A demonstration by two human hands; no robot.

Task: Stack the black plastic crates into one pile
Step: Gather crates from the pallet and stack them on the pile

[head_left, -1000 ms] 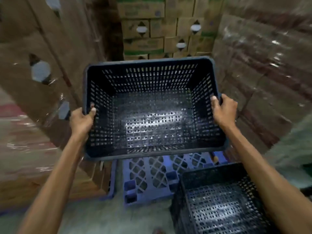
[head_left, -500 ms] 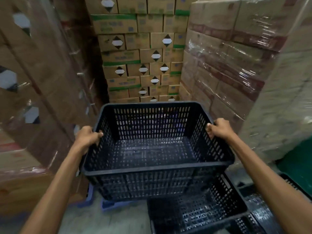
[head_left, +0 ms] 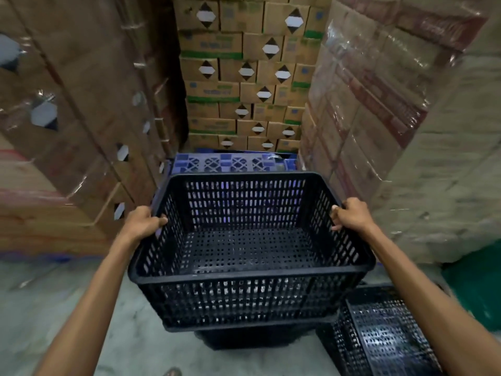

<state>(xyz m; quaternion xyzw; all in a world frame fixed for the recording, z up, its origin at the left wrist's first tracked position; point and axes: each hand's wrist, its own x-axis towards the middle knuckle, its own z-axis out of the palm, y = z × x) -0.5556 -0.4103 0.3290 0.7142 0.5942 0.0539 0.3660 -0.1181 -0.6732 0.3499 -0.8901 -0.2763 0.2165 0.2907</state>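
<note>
Hanging level at the middle of the view, the black crate [head_left: 249,291] is carried by its two side rims. The left hand [head_left: 141,222] is wrapped around the left rim and the right hand [head_left: 352,215] grips the right rim. Directly beneath it shows the dark edge of a second crate [head_left: 244,339] on the concrete floor [head_left: 54,308]; whether the two touch cannot be told. A third crate [head_left: 379,337] stands just beside them on the right. Behind are a blue pallet [head_left: 235,164] and stacked cardboard boxes [head_left: 238,90].
</note>
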